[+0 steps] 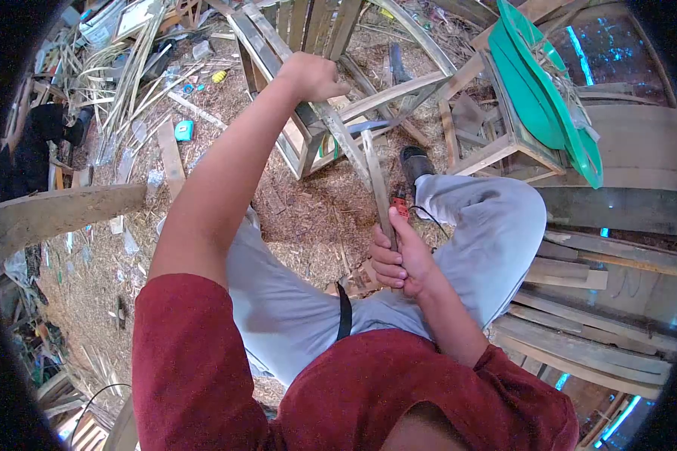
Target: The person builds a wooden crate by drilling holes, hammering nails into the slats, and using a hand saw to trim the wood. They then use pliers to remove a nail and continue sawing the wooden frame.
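Crowding the curled left hand [311, 77] is a frame [391, 93]; right hand [400, 259] clasps a stick [377, 177] by a red tool [399, 207].

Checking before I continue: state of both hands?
Left hand: fingers curled at the wooden frame; whether it grips, can't tell.
Right hand: closed around a narrow wooden strip.

The right hand [402, 259] grips a wooden strip [378, 180] near a slatted frame [391, 96].

One wood strip [378, 180] in hand, one red tool [399, 208], one dark shoe [415, 162], one turquoise case [183, 130], one yellow item [219, 77]; scattered slats [587, 340] uncountable.
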Motion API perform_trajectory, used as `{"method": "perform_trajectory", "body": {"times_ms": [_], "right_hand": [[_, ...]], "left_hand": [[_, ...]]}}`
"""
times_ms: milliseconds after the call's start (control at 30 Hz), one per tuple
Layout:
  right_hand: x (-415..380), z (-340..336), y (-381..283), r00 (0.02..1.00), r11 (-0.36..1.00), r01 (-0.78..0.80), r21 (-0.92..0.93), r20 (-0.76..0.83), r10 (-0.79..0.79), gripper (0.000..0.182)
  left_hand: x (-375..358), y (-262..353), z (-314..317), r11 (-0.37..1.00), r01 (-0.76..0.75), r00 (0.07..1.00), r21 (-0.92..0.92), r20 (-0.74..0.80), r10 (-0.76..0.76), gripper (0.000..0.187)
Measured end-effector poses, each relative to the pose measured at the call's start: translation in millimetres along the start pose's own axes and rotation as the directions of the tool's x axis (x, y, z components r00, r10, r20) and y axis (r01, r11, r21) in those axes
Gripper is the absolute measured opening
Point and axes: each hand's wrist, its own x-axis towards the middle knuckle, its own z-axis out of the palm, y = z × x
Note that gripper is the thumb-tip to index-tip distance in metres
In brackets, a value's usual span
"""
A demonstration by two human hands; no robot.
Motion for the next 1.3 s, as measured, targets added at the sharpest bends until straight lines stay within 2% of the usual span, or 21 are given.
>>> {"method": "perform_trajectory", "body": {"times_ms": [133,233,333,433,533,633,733,833,933,1033,1133,1200,1300], "right_hand": [[1,5,5,0.997,0.999,0.04,0.009,-0.064,-0.039,0.058],[1,1,3,1.0,1.0,0.011,0.012,-0.022,-0.011,0.058],[1,3,6,0.998,0.998,0.064,-0.014,-0.028,-0.065,0.058],[0,4,3,0.997,0.998,0.029,-0.049,-0.072,-0.033,0.058],[1,8,6,0.993,0.996,0.033,-0.088,-0.113,-0.043,0.058],[3,6,8,0.991,0.994,0.093,-0.048,-0.096,-0.098,0.058],[1,1,5,0.998,0.998,0.036,-0.054,-0.046,-0.039,0.058],[2,4,9,0.989,0.992,0.123,-0.009,-0.08,-0.123,0.058],[-1,3,2,0.998,0.996,0.043,-0.084,-0.052,-0.048,0.058],[2,2,10,0.994,0.997,0.075,-0.022,-0.081,-0.077,0.059],[2,7,10,0.98,0.983,0.071,-0.169,-0.174,-0.1,0.057],[-1,8,11,0.946,0.902,0.151,-0.405,-0.206,-0.251,0.054],[-1,10,7,0.852,0.677,0.266,-0.686,-0.162,-0.498,0.05]], "left_hand": [[1,2,-6,0.999,0.028,0.996,0.037,0.086,-0.031,0.069],[3,3,-6,0.995,0.04,0.993,0.091,0.104,-0.049,0.075],[8,1,-3,0.996,0.032,0.991,0.083,0.127,-0.043,0.086],[8,1,-4,0.997,0.018,0.991,0.077,0.134,-0.028,0.095],[7,7,-5,0.994,0.08,0.988,0.076,0.128,-0.089,0.099],[7,9,-7,0.993,0.073,0.986,0.096,0.141,-0.087,0.096],[1,15,-15,0.989,0.071,0.981,0.131,0.17,-0.093,0.09],[3,15,-14,0.987,0.111,0.976,0.119,0.172,-0.13,0.082],[3,18,-17,0.986,0.104,0.966,0.132,0.223,-0.132,0.076],[1,19,-18,0.99,0.093,0.972,0.106,0.207,-0.114,0.073],[1,18,-11,0.989,0.102,0.981,0.111,0.153,-0.118,0.071],[3,18,-6,0.99,0.108,0.982,0.091,0.146,-0.12,0.071],[1,12,3,0.994,0.089,0.992,0.071,0.08,-0.094,0.071]]}}
